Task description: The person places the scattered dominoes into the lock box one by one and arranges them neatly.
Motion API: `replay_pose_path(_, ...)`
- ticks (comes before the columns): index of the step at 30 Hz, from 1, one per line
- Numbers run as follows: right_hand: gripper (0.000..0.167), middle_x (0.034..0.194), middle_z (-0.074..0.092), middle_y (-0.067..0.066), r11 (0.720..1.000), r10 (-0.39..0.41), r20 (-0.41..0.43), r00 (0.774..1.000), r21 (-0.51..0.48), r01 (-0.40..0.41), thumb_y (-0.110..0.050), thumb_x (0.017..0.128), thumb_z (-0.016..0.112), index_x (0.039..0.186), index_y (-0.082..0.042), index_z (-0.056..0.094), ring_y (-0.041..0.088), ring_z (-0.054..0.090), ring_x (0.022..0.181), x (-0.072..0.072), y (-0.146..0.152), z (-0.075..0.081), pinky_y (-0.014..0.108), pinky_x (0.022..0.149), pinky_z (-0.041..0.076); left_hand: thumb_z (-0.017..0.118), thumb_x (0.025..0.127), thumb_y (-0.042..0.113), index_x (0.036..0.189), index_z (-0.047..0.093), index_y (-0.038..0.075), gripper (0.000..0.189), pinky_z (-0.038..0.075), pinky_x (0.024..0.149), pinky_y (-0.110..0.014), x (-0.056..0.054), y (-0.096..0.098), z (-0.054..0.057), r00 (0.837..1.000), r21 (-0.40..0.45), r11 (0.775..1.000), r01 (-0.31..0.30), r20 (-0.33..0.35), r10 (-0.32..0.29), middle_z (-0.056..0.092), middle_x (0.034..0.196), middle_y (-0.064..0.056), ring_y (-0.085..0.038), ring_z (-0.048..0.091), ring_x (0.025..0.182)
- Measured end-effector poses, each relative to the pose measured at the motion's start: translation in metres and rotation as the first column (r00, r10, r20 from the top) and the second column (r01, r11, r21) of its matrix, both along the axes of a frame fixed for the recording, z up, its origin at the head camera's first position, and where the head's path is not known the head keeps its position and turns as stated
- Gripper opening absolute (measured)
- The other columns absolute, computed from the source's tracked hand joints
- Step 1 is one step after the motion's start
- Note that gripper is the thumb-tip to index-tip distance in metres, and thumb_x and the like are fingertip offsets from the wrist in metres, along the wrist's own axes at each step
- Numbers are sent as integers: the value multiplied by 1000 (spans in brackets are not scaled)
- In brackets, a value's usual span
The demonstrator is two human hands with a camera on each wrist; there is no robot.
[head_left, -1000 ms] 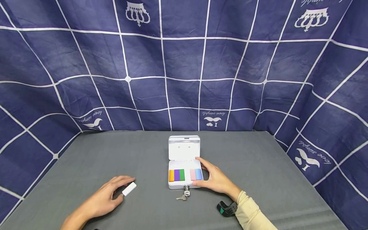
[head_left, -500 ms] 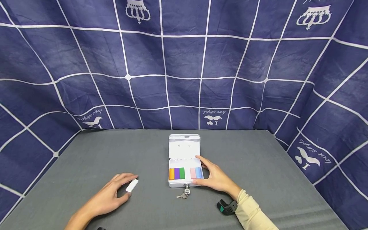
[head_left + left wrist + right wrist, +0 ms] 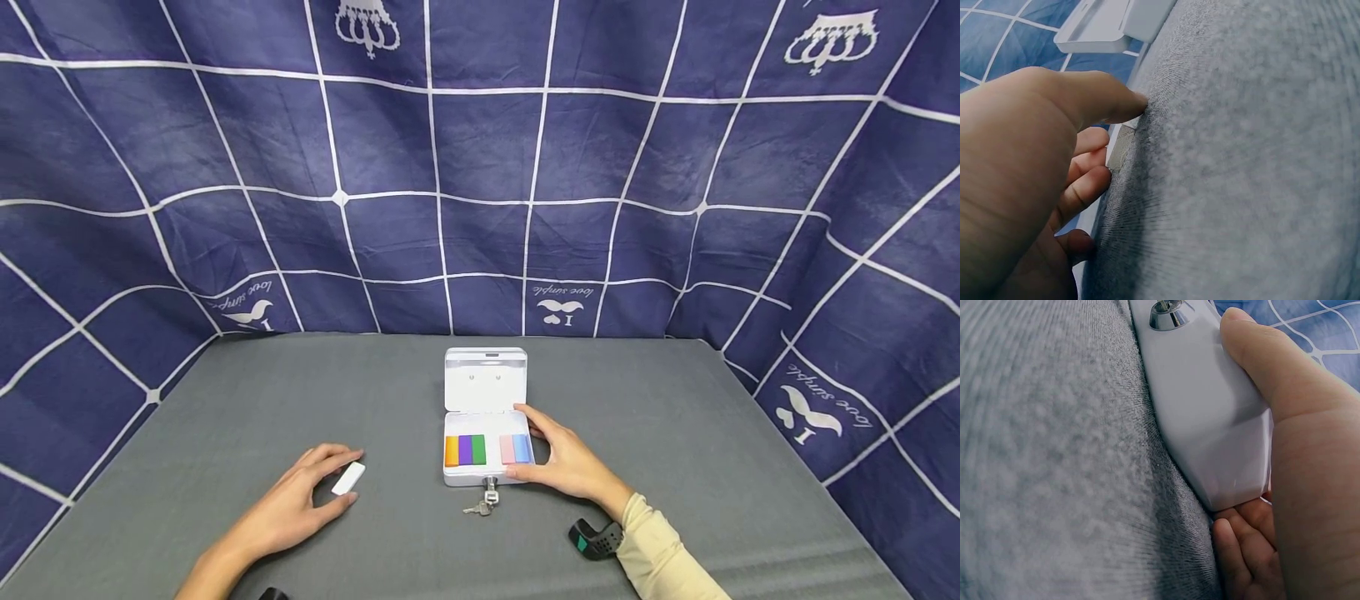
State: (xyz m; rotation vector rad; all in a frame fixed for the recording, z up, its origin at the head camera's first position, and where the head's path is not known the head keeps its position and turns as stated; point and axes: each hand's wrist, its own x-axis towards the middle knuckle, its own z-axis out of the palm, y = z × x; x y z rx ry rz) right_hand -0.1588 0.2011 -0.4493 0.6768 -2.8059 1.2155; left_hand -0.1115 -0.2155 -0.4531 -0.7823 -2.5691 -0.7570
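Note:
A small white cash box [image 3: 485, 423] stands with its lid [image 3: 486, 379] up on the grey table. Inside lie upright-edged blocks: orange, purple and green [image 3: 478, 450] on the left, pink and light blue [image 3: 521, 448] on the right. My right hand [image 3: 566, 460] grips the box's right side, thumb at the front edge, fingers along the side and rear corner. To the left, a white block [image 3: 348, 478] lies on the cloth between the thumb and fingers of my left hand [image 3: 292, 504]. The fingers stand loosely spread around it; in the left wrist view they partly hide the block [image 3: 1124, 145].
Keys [image 3: 480, 507] hang from the lock at the box's front, touching the cloth. A black wrist strap [image 3: 596, 540] is by my right sleeve. The grey table [image 3: 360, 383] ends at a blue curtain [image 3: 480, 242] with white lines at the back and sides.
My left hand and the white block have shifted slightly right and away from me; the thumb and fingers now stand wider around the block. My right hand stays on the box.

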Motion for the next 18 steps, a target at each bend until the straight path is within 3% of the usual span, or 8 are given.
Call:
replay_pose_path(7,96,152,54,9,1000,-8,14,1000,-3,8,-49,79,87,158,-21,41,23,59,131,0,-2,1,46,112,45,86,82,15,129,71,18,49,50,90,-31,1,-3,2,1000,1,1000,18,8,-18,63,123,11,-10,59,112)
replay_pose_path(12,96,152,53,10,1000,-7,13,1000,1,7,-49,80,86,159,-21,39,25,59,132,0,-1,1,48,111,45,80,74,0,132,70,17,61,44,95,-20,2,-4,4,999,-17,1000,23,30,-23,62,127,11,-11,58,117)
replay_pose_path(18,97,153,52,10,1000,-10,19,1000,2,10,-50,79,87,159,-23,39,24,58,132,0,-1,0,47,112,45,75,70,-4,132,69,18,66,36,99,-12,2,-5,4,999,-5,999,49,16,-49,64,131,9,-11,57,119)
